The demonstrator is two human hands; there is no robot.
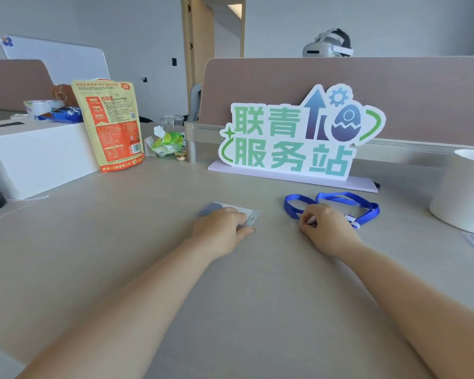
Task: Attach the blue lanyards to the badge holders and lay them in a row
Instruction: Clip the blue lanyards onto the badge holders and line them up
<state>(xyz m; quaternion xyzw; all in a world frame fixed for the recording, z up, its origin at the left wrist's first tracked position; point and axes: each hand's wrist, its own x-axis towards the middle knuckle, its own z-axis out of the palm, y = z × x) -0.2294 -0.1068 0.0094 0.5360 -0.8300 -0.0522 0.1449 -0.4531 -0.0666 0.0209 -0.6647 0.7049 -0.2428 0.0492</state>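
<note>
At the middle of the worktop [257, 296], past two bare forearms, the left hand [219, 228] lies palm down on a clear holder [251, 214]. Its fingers curl over the holder, thumb at the near edge, gripping it. To its right and apart from it, the right hand [327, 231] pinches one end of the blue lanyard [340, 197] between curled fingers [307, 216]. The strap's loops lie flat beyond the knuckles. Farther on, a green-lettered sign [290, 138] stands by the far edge against a divider [394, 86]. Toward the far left corner stand an orange pouch [112, 124] and a white box [39, 154].
</note>
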